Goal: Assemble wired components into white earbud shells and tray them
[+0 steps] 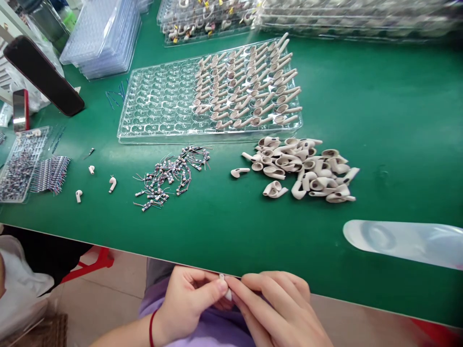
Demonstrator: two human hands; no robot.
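At the table's front edge my left hand (193, 301) pinches a small white earbud shell (227, 293) between thumb and fingers. My right hand (273, 303) meets it from the other side, its fingertips closed against the same shell. Most of the shell is hidden by the fingers. Beyond my hands lies a loose heap of white earbud shells (307, 166). Left of that heap is a scattered pile of small wired circuit boards (162, 178). Behind both, a clear plastic tray (155, 108) holds rows of earbud shells in its right part.
A clear plastic strip (401, 241) lies at right. Stacked clear trays (101, 36) and a filled tray (210, 24) stand at the back. At left are a leaning phone (45, 74), a red-edged phone (20, 111) and a parts tray (21, 168). Another person's sleeve (21, 270) shows lower left.
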